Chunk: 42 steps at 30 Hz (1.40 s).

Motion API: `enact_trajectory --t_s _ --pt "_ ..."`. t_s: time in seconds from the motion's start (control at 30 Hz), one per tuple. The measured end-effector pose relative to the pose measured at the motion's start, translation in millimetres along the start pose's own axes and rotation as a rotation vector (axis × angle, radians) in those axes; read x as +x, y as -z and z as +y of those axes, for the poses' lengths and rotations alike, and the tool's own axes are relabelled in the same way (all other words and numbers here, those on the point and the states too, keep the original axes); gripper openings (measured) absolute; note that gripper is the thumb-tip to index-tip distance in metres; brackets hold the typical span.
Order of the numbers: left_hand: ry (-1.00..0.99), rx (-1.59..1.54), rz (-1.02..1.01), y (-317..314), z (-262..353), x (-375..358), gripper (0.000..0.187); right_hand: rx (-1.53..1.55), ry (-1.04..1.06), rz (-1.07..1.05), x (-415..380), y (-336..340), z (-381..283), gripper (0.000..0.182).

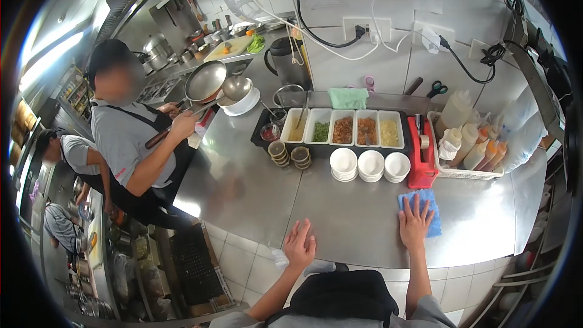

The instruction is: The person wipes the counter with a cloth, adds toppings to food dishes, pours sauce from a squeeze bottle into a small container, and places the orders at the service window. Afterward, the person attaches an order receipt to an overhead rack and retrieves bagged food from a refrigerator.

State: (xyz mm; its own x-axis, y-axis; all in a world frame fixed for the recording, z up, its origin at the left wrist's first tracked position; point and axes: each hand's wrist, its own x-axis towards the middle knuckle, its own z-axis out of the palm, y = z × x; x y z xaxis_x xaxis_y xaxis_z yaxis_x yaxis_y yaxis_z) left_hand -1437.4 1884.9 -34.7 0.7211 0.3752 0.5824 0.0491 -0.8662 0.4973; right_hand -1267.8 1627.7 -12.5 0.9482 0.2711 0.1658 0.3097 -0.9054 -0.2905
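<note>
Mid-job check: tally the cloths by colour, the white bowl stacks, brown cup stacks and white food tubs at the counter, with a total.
Blue cloth: 1
Green cloth: 1
White bowl stacks: 3
Brown cup stacks: 2
White food tubs: 5
Total: 12

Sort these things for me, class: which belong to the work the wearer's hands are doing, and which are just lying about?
Apparently in use:
right hand, spread on the blue cloth;
steel counter under the cloth.

Apparently just lying about:
stacked white bowls;
green cloth;
scissors;
squeeze bottles.
</note>
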Motion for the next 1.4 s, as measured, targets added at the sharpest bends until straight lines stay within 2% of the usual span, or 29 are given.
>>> enact_trajectory --t_s 0.13,0.17,0.27,0.33,0.37,0.47,0.5,0.6,0.9,1.13,1.2,1.27,1.4 --pt "0.036 -0.007 -0.053 2.4 0.9 4.1 0.042 0.352 0.159 0.035 -1.2 11.3 -39.3 0.040" --pt "0.062 -0.019 -0.074 3.5 4.5 5.4 0.042 0.550 0.226 0.044 -0.2 11.5 -52.0 0.039" --pt "0.247 -0.249 -0.084 2.9 8.1 14.4 0.044 1.025 0.097 -0.373 -23.3 14.0 -100.7 0.042" --pt "0.379 -0.530 -0.078 -3.3 21.0 19.8 0.047 1.177 0.194 -0.551 -45.0 15.9 -133.4 0.050" --pt "0.426 -0.684 -0.075 -6.7 31.0 22.3 0.048 1.240 0.301 -0.579 -53.6 12.3 -146.9 0.056" --pt "0.494 -0.980 -0.075 -14.0 54.9 32.8 0.052 1.515 0.236 -0.571 -60.6 8.8 -179.1 0.059" --pt "0.496 -1.027 -0.081 -14.3 58.3 36.8 0.054 1.596 0.176 -0.643 -57.5 10.6 -179.6 0.057" --pt "0.490 -1.109 -0.113 -12.9 68.7 43.3 0.058 1.623 0.142 -0.534 -58.6 13.6 -179.8 0.063" --pt "0.360 -1.221 -0.356 -22.1 115.0 39.0 0.073 1.639 0.065 -0.303 -51.5 45.6 -148.8 0.061" --pt "0.112 -1.241 -0.677 -15.6 152.0 19.8 0.085 1.520 0.029 0.135 -11.1 49.5 -91.3 0.057" --pt "0.028 -1.216 -0.678 -10.0 154.9 28.7 0.088 1.546 0.054 0.261 -4.3 52.4 -78.4 0.059" --pt "0.004 -1.170 -0.586 -4.3 153.6 45.9 0.090 1.505 0.100 0.346 -3.6 55.7 -73.7 0.060" --pt "-0.017 -1.087 -0.487 -9.7 153.4 74.0 0.088 1.555 0.184 0.041 -47.7 55.5 -126.6 0.066"
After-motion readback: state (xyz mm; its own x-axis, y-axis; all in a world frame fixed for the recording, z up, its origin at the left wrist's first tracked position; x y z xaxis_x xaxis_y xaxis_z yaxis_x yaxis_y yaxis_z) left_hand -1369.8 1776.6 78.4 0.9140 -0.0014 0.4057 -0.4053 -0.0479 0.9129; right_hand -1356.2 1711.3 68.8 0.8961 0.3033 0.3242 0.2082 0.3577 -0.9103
